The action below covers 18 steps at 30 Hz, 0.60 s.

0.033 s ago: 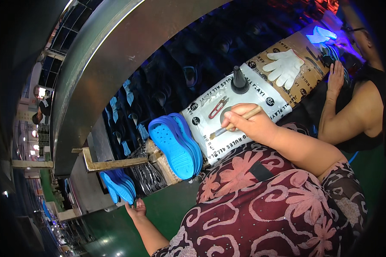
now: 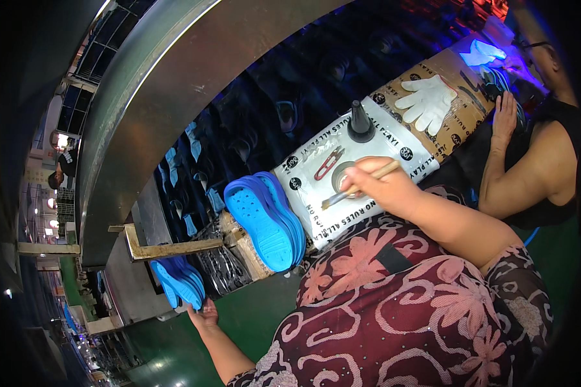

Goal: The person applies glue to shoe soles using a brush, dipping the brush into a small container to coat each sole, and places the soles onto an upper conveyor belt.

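My right hand (image 2: 384,187) is closed around a wooden-handled brush (image 2: 361,185), bristles pointing left and down over a white printed sheet (image 2: 368,209). Partly behind my fingers is a small round grey container (image 2: 339,174). Red-handled thread snips (image 2: 329,162) lie beside it, and a black cone-shaped bottle (image 2: 361,124) stands farther back. Left of the sheet rests a stack of blue shoe soles (image 2: 265,222) with holes at one end. Low on the left, my left hand (image 2: 204,314) has its fingers apart at the near end of another blue sole stack (image 2: 179,282), seemingly touching it.
A white glove (image 2: 427,102) lies on cardboard (image 2: 461,80) at the right. Beyond it, a co-worker's hand (image 2: 505,116) rests near blue-lit pieces. Dark shoe parts (image 2: 239,145) lie under a curved metal hood (image 2: 155,84). A wooden bar (image 2: 174,248) juts out between the sole stacks.
My right hand has shifted slightly right with the brush, showing more of the round container. My left hand has moved slightly, its fingers closer to the sole stack's end.
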Motion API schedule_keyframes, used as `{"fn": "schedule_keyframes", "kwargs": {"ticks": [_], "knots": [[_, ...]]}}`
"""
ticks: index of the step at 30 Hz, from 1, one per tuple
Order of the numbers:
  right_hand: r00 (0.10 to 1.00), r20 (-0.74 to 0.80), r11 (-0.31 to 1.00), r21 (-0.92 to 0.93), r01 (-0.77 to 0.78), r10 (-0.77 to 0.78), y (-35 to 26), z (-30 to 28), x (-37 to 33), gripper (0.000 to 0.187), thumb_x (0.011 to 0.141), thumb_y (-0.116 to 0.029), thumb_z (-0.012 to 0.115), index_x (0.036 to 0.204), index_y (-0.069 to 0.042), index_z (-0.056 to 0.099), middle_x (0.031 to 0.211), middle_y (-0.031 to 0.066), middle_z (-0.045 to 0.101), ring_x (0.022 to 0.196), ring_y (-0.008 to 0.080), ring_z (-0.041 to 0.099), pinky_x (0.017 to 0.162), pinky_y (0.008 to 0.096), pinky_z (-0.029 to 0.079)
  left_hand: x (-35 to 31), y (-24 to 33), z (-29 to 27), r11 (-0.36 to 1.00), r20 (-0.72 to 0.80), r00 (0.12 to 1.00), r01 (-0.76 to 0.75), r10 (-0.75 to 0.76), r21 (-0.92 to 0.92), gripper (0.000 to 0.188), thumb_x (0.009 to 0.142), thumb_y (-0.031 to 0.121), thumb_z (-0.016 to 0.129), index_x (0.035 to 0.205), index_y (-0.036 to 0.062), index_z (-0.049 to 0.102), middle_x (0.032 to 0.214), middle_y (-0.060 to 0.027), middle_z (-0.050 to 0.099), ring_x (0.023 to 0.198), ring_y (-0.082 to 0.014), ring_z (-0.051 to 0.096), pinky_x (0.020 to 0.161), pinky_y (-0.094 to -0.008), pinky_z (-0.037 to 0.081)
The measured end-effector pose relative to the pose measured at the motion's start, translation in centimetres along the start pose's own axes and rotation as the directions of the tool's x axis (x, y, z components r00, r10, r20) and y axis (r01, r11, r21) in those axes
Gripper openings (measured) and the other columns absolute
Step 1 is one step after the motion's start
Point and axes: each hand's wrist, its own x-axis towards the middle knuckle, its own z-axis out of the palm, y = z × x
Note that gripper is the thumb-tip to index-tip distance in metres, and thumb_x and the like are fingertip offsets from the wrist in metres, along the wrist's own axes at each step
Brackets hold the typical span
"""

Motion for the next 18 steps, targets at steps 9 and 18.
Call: {"fn": "schedule_keyframes", "kwargs": {"ticks": [9, 18], "knots": [[0.848, -0.53, 0.999, -0.012, -0.035, 0.023, 3.7, -7.3, -5.3, 0.035, 0.096, -0.029, 0.048, 0.08, -0.001, 0.06, 0.072, 0.0034, 0.055, 0.066, 0.0089, 0.048, 0.066, 0.0214, 0.039, 5.3, 1.0, 0.6, 0.998, 0.082, 0.994, -0.068, 0.067, 0.017, 0.054, 0.074, 0.014, 0.063, 0.123, -0.0016, 0.046, 0.117, -0.0184, 0.055, 0.103, -0.0323, 0.056, 0.086, -0.0411, 0.052], [0.937, -0.348, 0.998, 0.055, -0.02, 0.038, 3.6, -5.3, -3.3, 0.033, 0.095, -0.026, 0.049, 0.079, 0.0, 0.06, 0.069, 0.0031, 0.053, 0.066, 0.0098, 0.047, 0.065, 0.0222, 0.038, -1.0, -4.9, -2.9, 0.994, 0.032, 0.998, -0.062, 0.06, 0.084, 0.053, 0.069, 0.01, 0.06, 0.119, 0.0025, 0.044, 0.112, -0.0142, 0.052, 0.095, -0.0304, 0.054, 0.076, -0.0414, 0.051]]}}
